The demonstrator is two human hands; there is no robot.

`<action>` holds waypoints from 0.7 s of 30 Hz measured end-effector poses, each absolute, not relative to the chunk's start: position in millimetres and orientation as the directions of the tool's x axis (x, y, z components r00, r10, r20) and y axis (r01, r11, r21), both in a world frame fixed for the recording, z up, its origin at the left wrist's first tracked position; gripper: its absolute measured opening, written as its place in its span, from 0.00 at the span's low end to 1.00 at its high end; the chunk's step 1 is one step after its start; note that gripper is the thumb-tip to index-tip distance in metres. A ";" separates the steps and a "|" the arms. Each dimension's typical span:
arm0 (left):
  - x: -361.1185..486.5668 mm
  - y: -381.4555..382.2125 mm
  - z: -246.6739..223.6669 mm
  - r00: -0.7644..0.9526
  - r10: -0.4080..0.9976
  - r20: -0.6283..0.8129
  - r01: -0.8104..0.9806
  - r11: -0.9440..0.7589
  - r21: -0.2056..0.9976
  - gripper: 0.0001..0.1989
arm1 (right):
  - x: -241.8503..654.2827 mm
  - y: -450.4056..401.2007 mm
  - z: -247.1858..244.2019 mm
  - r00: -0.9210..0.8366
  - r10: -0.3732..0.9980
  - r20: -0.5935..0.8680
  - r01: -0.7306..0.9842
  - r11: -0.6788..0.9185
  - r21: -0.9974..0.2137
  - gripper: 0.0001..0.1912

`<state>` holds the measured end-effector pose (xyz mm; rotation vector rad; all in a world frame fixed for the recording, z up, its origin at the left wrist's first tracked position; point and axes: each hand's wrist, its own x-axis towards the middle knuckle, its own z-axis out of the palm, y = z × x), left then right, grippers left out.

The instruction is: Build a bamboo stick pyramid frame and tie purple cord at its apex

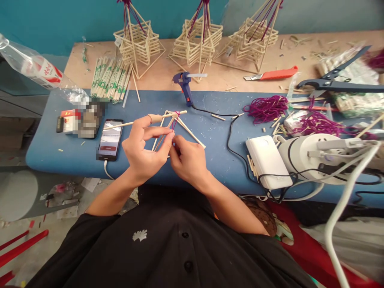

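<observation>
My left hand [147, 148] pinches a purple string [175, 123] between thumb and forefinger. The string loops around the upper joint of a triangular frame of thin wooden sticks [192, 133]. One long stick [126, 124] runs from the joint leftward, behind or between the left fingers, and ends over the phone. My right hand [190, 160] is closed just below the left fingertips, with thumb and forefinger pressed together. What they grip is hidden, and the lower part of the frame is covered by my hands.
Three finished-looking stick structures [139, 44] stand at the back. A blue glue gun [184, 86], an orange cutter knife [271, 75], dark pruning shears [336, 82] and purple string bundles [267, 109] lie around. A phone [111, 140], clear bottle [39, 70] and white power bank [268, 162] flank my hands.
</observation>
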<state>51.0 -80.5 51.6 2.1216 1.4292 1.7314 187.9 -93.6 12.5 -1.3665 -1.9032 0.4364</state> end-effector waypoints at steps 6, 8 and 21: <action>48.6 -81.7 47.3 -0.017 0.743 0.669 0.620 -0.517 0.591 0.21 | 215.4 -109.7 64.5 -0.220 0.724 0.653 0.542 0.648 -0.536 0.08; 47.6 -80.6 48.2 -0.002 0.706 0.709 0.626 -0.552 0.551 0.23 | 221.9 -103.8 86.4 -0.242 0.694 0.678 0.521 0.683 -0.512 0.10; 43.4 -82.2 59.5 0.067 0.736 0.674 0.658 -0.540 0.525 0.22 | 224.8 -21.3 151.3 -0.184 0.812 0.553 0.385 0.577 -0.720 0.18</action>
